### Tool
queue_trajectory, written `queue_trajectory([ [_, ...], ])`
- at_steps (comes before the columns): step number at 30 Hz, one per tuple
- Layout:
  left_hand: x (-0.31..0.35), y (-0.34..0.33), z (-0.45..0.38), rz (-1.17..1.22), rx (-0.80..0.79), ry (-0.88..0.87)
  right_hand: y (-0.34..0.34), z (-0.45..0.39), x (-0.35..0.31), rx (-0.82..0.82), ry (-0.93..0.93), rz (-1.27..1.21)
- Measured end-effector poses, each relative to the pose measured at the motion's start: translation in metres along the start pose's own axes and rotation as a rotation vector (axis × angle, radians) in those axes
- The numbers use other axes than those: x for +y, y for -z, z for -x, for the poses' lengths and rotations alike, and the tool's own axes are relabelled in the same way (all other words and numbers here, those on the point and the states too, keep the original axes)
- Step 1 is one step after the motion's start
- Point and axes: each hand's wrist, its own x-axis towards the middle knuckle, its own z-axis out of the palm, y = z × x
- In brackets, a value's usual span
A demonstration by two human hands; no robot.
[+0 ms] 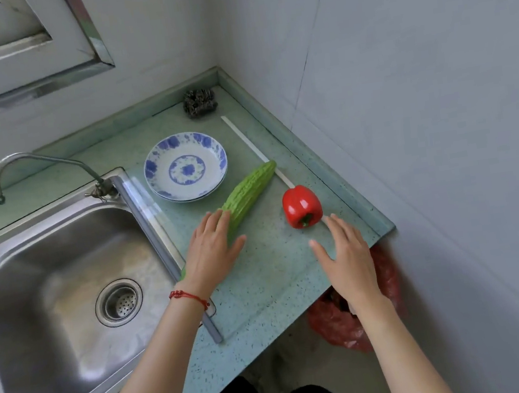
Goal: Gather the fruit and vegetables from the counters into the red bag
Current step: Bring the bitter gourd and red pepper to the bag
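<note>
My left hand lies flat, fingers straight, over the near end of the bitter gourd, whose length runs far-right, while my open right hand hovers just near-right of the red pepper

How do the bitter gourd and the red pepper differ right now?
Colour: the bitter gourd is green and ridged; the red pepper is glossy and smooth.
Shape: the gourd is long and lies diagonally; the pepper is short and blocky, on its side with its stem end toward the camera.
Contact: the left hand rests open on the gourd's near end; the right hand is open near the pepper, not touching.
Both lie on the green counter.
</note>
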Motion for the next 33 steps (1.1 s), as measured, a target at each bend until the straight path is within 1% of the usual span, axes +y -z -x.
queue_trajectory([
  [5,0.004,-0.004,-0.025,0.145,-0.016,0.197,0.0,-0.013,0.009,-0.007,-0.023,-0.006],
  [9,0.002,-0.008,-0.038,0.206,-0.032,0.305,0.0,-0.02,0.015,-0.015,-0.036,-0.016],
  [13,0.002,-0.004,-0.044,0.364,0.012,0.361,0.001,-0.028,0.014,-0.02,-0.038,-0.057],
  [17,0.0,0.003,-0.037,0.494,-0.007,0.412,0.0,-0.039,0.006,-0.023,-0.057,-0.141],
  [23,0.003,0.014,-0.008,0.776,-0.054,0.489,-0.006,-0.063,-0.01,0.015,-0.187,-0.28],
  [26,0.005,0.019,0.006,0.908,-0.051,0.543,-0.012,-0.077,-0.016,-0.02,-0.283,-0.321],
  [28,0.005,0.02,0.014,0.948,-0.046,0.554,-0.017,-0.083,-0.018,-0.051,-0.331,-0.347],
  [33,-0.005,0.019,0.026,0.999,-0.025,0.57,-0.023,-0.084,-0.019,-0.072,-0.373,-0.419],
])
